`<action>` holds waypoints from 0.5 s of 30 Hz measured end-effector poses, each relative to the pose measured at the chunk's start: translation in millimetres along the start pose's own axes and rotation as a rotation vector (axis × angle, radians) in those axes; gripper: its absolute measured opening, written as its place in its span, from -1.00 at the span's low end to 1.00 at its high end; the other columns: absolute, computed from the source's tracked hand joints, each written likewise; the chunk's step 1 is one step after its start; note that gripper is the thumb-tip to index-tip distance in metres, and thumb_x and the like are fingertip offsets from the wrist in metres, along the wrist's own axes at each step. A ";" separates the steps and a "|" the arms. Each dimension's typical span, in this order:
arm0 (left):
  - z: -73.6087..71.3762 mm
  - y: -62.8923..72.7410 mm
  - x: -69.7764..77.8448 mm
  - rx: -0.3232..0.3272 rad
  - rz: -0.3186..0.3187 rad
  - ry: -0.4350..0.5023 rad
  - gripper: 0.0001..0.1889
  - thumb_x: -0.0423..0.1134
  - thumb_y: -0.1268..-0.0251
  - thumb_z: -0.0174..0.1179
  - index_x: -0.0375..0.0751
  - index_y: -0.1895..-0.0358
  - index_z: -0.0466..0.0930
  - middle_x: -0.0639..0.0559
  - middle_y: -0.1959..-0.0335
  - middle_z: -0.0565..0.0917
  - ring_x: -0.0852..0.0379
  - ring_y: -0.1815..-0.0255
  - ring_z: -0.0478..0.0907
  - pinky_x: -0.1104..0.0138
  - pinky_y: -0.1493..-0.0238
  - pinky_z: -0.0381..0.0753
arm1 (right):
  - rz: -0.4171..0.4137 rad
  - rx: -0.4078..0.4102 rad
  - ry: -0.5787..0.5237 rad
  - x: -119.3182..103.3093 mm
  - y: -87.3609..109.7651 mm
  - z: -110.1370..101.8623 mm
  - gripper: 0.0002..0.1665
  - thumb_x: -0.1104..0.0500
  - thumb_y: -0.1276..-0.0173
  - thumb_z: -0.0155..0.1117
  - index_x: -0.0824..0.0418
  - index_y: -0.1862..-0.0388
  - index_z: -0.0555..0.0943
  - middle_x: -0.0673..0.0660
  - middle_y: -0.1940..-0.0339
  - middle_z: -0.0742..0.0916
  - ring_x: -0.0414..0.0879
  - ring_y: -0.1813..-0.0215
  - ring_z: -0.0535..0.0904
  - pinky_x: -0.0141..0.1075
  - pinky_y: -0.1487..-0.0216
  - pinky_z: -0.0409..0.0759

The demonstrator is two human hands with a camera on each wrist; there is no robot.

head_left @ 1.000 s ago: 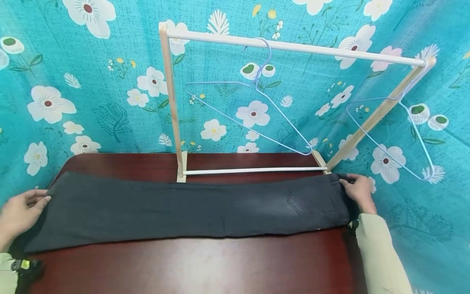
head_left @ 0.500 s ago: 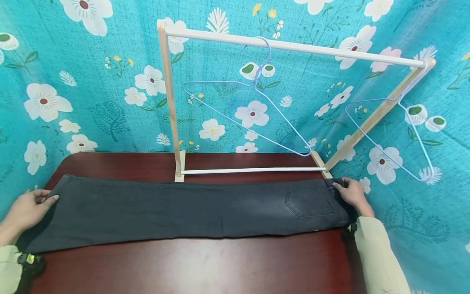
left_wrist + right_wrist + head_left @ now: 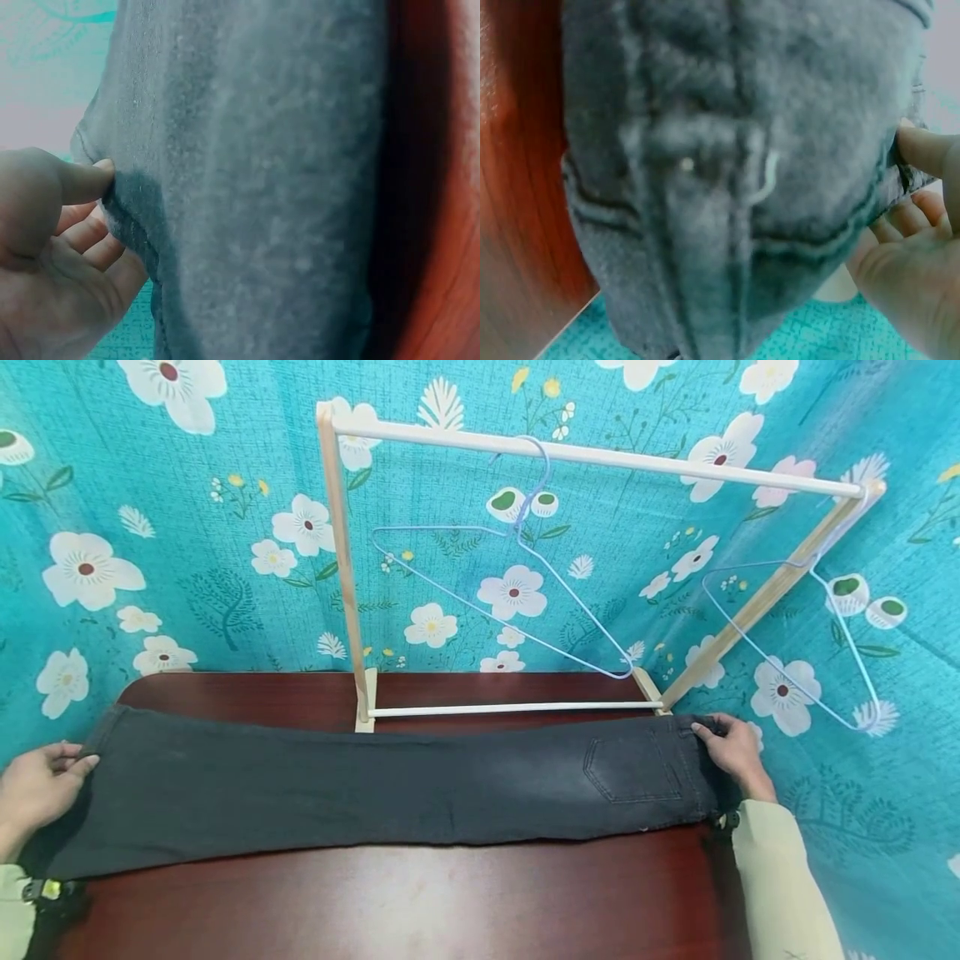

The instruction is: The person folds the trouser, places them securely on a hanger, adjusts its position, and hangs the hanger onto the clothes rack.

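Jeans (image 3: 405,785), dark, apparently folded lengthwise, laid flat across the counter (image 3: 420,906) with one back pocket (image 3: 633,771) uppermost. At one end, hem (image 3: 102,737) pinched in the left hand (image 3: 41,787): thumb on the face of the cloth, fingers mostly behind. At the other, waistband (image 3: 699,768) pinched between thumb and fingers of the right hand (image 3: 737,750), close to the far corner. Largely smooth between, with near edge slightly aslant. For a good straightening, presumably best to draw both ends apart with equal, gentle pull, matching the layers along the near edge; too hard a tug from the far side alone likely to skew the fold. Just behind: wooden rack (image 3: 637,460), bearing one hanger (image 3: 517,527) near mid-bar and a second hanger (image 3: 816,560) at the right end. Beyond: flowered curtain (image 3: 195,552).
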State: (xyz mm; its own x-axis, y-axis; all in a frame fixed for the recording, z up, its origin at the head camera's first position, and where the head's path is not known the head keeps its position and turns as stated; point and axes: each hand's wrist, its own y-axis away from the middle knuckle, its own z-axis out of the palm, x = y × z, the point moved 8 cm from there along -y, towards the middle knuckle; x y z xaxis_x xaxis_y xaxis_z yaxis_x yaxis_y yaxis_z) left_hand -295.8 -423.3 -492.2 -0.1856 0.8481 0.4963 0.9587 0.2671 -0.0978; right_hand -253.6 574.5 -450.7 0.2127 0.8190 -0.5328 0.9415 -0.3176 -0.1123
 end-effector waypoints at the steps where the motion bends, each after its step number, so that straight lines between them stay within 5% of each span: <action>1: -0.4 0.0 1.3 0.000 -0.008 0.001 -0.65 -0.45 -0.52 -0.03 -0.84 -0.07 0.27 -0.71 0.14 0.43 -0.57 0.15 0.45 -0.22 0.21 0.48 | 0.009 -0.001 -0.001 0.5 -0.1 -0.4 -0.44 0.00 -0.61 0.07 0.52 -0.17 0.54 0.54 -0.06 0.62 0.33 0.00 0.56 0.06 0.11 0.53; 10: 4.2 4.3 8.4 -0.041 0.031 -0.047 -0.70 -0.47 -0.47 0.01 -0.84 0.08 0.33 -0.68 0.27 0.47 -0.52 0.29 0.48 -0.14 0.34 0.46 | 0.115 -0.088 0.060 10.2 -8.9 16.8 -0.30 0.00 -0.60 0.05 0.62 -0.35 0.36 0.65 -0.31 0.44 0.53 -0.30 0.38 0.31 -0.27 0.40; 15: 6.7 5.7 4.2 -0.060 0.045 -0.030 -0.70 -0.48 -0.40 0.06 -0.83 0.11 0.34 -0.67 0.29 0.47 -0.52 0.28 0.48 -0.14 0.34 0.47 | 0.143 -0.210 0.083 17.1 -5.8 26.2 -0.33 -0.07 -0.62 -0.03 0.60 -0.15 0.45 0.64 -0.06 0.51 0.44 -0.06 0.49 0.17 -0.01 0.53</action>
State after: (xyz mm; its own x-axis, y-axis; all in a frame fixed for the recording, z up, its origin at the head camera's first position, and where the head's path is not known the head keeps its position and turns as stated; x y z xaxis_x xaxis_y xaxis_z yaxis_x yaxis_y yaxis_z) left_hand -292.6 -415.1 -496.5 -0.1472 0.8724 0.4661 0.9774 0.2006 -0.0669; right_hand -262.2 577.8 -481.1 0.3600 0.8122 -0.4590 0.9321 -0.3339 0.1403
